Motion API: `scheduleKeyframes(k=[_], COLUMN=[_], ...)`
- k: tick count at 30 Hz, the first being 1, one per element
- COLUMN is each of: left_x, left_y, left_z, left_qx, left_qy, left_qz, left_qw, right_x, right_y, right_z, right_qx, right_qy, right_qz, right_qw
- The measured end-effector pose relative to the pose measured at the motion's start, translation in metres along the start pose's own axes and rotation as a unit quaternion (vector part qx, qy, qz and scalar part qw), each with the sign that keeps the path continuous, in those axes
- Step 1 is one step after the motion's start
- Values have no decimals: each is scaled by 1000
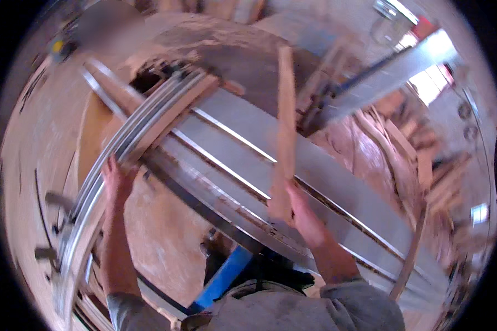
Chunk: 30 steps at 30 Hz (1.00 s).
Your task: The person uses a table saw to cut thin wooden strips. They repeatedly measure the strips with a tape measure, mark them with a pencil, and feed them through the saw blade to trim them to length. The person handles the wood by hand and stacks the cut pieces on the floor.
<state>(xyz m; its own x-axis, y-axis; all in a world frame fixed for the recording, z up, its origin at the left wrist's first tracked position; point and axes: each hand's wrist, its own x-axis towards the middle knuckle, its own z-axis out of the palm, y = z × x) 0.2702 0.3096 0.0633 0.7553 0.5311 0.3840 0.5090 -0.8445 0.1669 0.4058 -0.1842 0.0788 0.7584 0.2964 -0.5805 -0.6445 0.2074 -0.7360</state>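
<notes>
My right hand (299,203) grips a long, flat wooden strip (285,110) near its lower end. The strip points away from me over the grey metal machine table (342,182), its far end blurred by motion. On the left, my left hand (117,175) is closed over a long metal fence (165,102) that crosses the table's left side. A wooden bar (185,105) runs along the fence's right face, its near end beside my left hand. Motion smears the left fingers somewhat.
Bright metal strips (226,129) line the table top. A long metal beam (386,77) rises at the far right. Wood offcuts (408,143) are heaped on the right, and a thin wooden piece (413,254) lies across the table's right end. A blue support (223,278) stands near my body.
</notes>
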Motion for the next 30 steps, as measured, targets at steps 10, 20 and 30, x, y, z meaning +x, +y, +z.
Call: scheduleKeyframes(k=[10, 20, 30], left_x=[-238, -500, -733], left_y=[184, 118, 112], left_z=[-160, -304, -375], left_qx=[-601, -517, -322], left_qy=[-183, 226, 537], left_qz=[-168, -481, -637], left_qw=[760, 671, 450], right_x=[-139, -327, -491], right_y=[79, 254, 401], right_z=[37, 116, 109], right_qx=[-181, -390, -495], right_qy=[-264, -668, -809], right_qz=[-47, -30, 87], right_qw=[946, 633, 304])
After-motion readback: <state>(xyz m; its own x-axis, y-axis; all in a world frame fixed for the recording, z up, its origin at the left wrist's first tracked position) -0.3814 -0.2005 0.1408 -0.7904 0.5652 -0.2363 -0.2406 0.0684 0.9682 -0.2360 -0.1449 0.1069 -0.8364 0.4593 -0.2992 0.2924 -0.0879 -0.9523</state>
